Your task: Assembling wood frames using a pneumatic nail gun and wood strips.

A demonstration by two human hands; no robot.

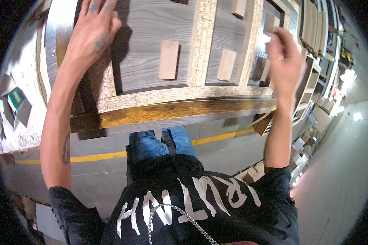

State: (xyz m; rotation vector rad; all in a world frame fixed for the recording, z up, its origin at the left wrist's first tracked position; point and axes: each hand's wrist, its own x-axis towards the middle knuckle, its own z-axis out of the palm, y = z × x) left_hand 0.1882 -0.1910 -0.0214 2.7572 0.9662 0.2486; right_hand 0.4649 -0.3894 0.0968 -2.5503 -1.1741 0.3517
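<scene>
A large panel frame lies in front of me, with a grey wood-grain sheet (151, 24) crossed by chipboard strips (200, 45). My left hand (95, 26) rests at its left side near a chipboard strip, fingers stretched forward and partly cut off by the upper edge. Over the right part of the frame hovers my right hand (285, 59), its fingers bent and smeared by motion; I cannot tell if they hold anything. Small flat wooden blocks lie on the sheet between the strips: one (169, 60) in the middle, another (227, 64) right of it.
A brown wooden edge (171, 112) runs along the near side of the frame. Stacked boards (310, 28) stand at the right, above an open wooden shelf (308, 87). A white surface at the left bears a green box (15, 98). A yellow line (98, 157) crosses the grey floor.
</scene>
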